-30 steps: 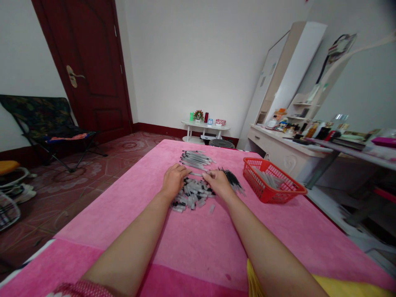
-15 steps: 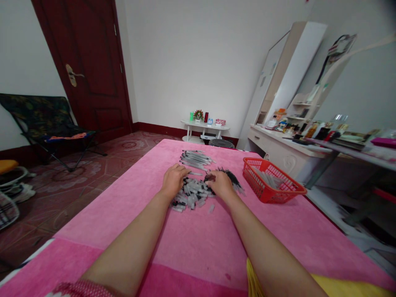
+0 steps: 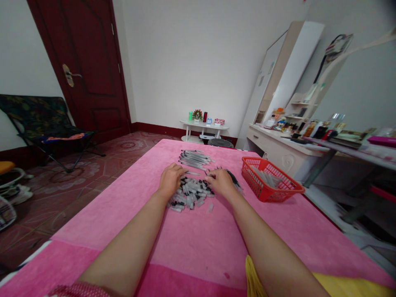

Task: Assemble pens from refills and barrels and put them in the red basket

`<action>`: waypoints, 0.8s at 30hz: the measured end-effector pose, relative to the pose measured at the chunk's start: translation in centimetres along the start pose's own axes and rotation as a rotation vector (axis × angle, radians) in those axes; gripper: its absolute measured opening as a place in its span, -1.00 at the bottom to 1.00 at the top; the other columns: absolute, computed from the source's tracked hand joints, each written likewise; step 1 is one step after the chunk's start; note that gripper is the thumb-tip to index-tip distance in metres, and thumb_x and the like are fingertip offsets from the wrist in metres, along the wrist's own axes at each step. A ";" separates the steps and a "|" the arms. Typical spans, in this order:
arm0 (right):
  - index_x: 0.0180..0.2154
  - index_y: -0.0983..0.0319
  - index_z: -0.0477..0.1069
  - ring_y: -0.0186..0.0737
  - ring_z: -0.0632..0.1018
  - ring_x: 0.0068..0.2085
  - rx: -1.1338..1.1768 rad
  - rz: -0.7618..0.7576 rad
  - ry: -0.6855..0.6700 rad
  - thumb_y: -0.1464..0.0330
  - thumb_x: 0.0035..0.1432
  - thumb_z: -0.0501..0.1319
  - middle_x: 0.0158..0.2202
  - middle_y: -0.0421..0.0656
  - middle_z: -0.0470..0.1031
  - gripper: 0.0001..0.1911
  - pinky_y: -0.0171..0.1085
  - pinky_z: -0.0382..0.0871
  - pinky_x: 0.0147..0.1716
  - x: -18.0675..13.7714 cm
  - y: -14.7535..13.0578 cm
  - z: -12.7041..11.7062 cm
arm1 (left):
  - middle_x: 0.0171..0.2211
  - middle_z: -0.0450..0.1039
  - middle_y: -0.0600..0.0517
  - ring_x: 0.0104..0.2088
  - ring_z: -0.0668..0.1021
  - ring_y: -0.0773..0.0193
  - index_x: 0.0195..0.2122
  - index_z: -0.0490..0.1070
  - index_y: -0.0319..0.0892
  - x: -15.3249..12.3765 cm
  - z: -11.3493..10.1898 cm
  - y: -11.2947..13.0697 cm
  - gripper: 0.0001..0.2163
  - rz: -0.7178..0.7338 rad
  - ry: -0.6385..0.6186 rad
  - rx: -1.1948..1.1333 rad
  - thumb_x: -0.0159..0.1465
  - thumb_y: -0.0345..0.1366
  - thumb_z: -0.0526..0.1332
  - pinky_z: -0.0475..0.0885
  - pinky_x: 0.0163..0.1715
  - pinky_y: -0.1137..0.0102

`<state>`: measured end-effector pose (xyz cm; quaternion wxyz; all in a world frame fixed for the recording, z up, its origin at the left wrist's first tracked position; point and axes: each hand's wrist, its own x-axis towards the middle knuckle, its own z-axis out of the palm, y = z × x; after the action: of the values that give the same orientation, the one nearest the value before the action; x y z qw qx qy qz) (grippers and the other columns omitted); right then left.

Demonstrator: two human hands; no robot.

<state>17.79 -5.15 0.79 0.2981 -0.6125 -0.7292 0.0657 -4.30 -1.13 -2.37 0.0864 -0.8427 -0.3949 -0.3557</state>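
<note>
Both of my hands rest on a heap of small grey and black pen parts (image 3: 191,194) in the middle of a pink cloth-covered table (image 3: 192,247). My left hand (image 3: 170,178) lies at the heap's left edge with its fingers curled down into the pieces. My right hand (image 3: 220,182) sits at the heap's right edge, fingers bent and pinched on a small piece I cannot make out. Just beyond the hands lies a row of assembled grey pens (image 3: 194,158). A bundle of thin black refills (image 3: 232,178) lies right of my right hand.
A red plastic basket (image 3: 269,180) holding some pens stands to the right on the table. Further off are a small white table (image 3: 204,126), a white dresser with bottles (image 3: 287,140), a folding chair (image 3: 43,123) and a dark red door (image 3: 83,70).
My hands have stayed on the heap, with the fingers shifting slightly among the pieces. The view has drifted a little.
</note>
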 end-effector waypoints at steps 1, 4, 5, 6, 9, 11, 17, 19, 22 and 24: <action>-0.57 0.25 0.49 -0.32 0.44 -0.51 0.031 0.006 0.006 0.31 0.03 0.18 -0.60 -0.20 0.47 -0.78 -0.38 0.12 -0.51 0.1 0.3 -0.1 | -0.35 0.48 -0.02 -0.26 0.37 0.17 -0.15 0.50 -0.13 0.0 0.0 -0.1 -0.69 -0.009 0.008 -0.005 0.16 -0.50 0.08 0.28 -0.28 0.32; -0.52 0.29 0.48 -0.32 0.45 -0.50 0.262 0.015 0.013 0.35 -0.01 0.19 -0.56 -0.19 0.48 -0.84 -0.38 0.21 -0.49 0.5 0.7 0.3 | -0.34 0.48 -0.02 -0.26 0.37 0.17 -0.16 0.50 -0.12 0.0 0.1 0.0 -0.70 0.006 0.010 -0.006 0.16 -0.50 0.08 0.29 -0.28 0.32; -0.47 0.30 0.47 -0.32 0.46 -0.49 0.371 0.022 0.004 0.36 -0.03 0.20 -0.53 -0.18 0.49 -0.87 -0.38 0.24 -0.48 0.6 0.6 0.5 | -0.34 0.48 -0.02 -0.26 0.37 0.17 -0.16 0.50 -0.12 0.1 0.1 0.2 -0.70 0.021 0.006 0.000 0.17 -0.50 0.08 0.29 -0.27 0.32; -0.42 0.30 0.47 -0.32 0.46 -0.49 0.476 0.032 -0.011 0.37 -0.05 0.21 -0.51 -0.17 0.50 -0.87 -0.38 0.27 -0.48 0.7 0.5 0.8 | -0.35 0.47 -0.02 -0.26 0.37 0.17 -0.17 0.50 -0.12 0.2 0.1 0.4 -0.71 0.038 0.002 0.008 0.18 -0.49 0.08 0.28 -0.27 0.31; -0.41 0.30 0.44 -0.35 0.44 -0.56 0.667 0.073 -0.064 0.40 -0.09 0.23 -0.56 -0.20 0.47 -0.88 -0.39 0.29 -0.55 0.6 -0.1 1.5 | -0.36 0.47 -0.03 -0.26 0.38 0.17 -0.18 0.50 -0.10 0.4 0.1 1.1 -0.73 0.083 0.005 0.028 0.20 -0.47 0.08 0.28 -0.27 0.30; -0.49 0.29 0.41 -0.38 0.40 -0.60 0.735 0.118 -0.081 0.42 -0.12 0.26 -0.62 -0.23 0.43 -0.94 -0.41 0.26 -0.59 0.4 -0.4 1.6 | -0.34 0.47 -0.03 -0.25 0.39 0.17 -0.17 0.50 -0.09 0.6 -0.2 1.4 -0.76 0.097 0.045 0.010 0.22 -0.41 0.10 0.29 -0.26 0.29; -0.48 0.28 0.37 -0.45 0.37 -0.61 1.216 0.413 -0.187 0.44 -0.12 0.30 -0.61 -0.25 0.40 -0.89 -0.46 0.26 -0.62 -0.1 -0.4 0.3 | 0.02 0.35 -0.12 0.02 0.36 0.08 0.15 0.23 -0.08 2.0 -1.7 2.1 -0.45 -0.146 0.483 -0.282 0.12 -0.20 0.28 0.21 0.04 0.15; -0.46 0.28 0.37 -0.46 0.38 -0.59 1.276 0.435 -0.208 0.43 -0.10 0.31 -0.60 -0.25 0.39 -0.87 -0.46 0.28 -0.59 -0.2 -0.5 0.2 | 0.04 0.33 -0.15 0.01 0.40 0.10 0.22 0.11 -0.12 2.5 -1.8 2.5 -0.30 -0.277 0.527 -0.546 0.06 -0.16 0.32 0.25 0.04 0.16; -0.44 0.29 0.37 -0.47 0.39 -0.57 1.333 0.428 -0.256 0.41 -0.13 0.35 -0.56 -0.25 0.42 -0.82 -0.47 0.30 -0.57 -0.4 -1.0 0.5 | -0.10 0.45 -0.15 -0.14 0.51 0.15 0.13 0.23 -0.21 2.8 -1.4 3.1 -0.36 -0.414 0.294 -1.022 0.04 -0.09 0.31 0.38 -0.11 0.24; -0.42 0.29 0.38 -0.48 0.39 -0.58 1.333 0.412 -0.296 0.39 -0.15 0.37 -0.54 -0.24 0.44 -0.78 -0.48 0.29 -0.59 -0.6 -1.5 0.9 | -0.23 0.52 -0.12 -0.25 0.55 0.18 -0.03 0.37 -0.26 2.7 -1.1 3.4 -0.47 -0.495 0.135 -1.250 0.04 -0.04 0.30 0.43 -0.22 0.30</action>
<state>16.10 -5.77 0.48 0.4884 -0.4098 -0.4361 0.6351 -1.20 -2.22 0.69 -0.4771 -0.5949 -0.2900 -0.5783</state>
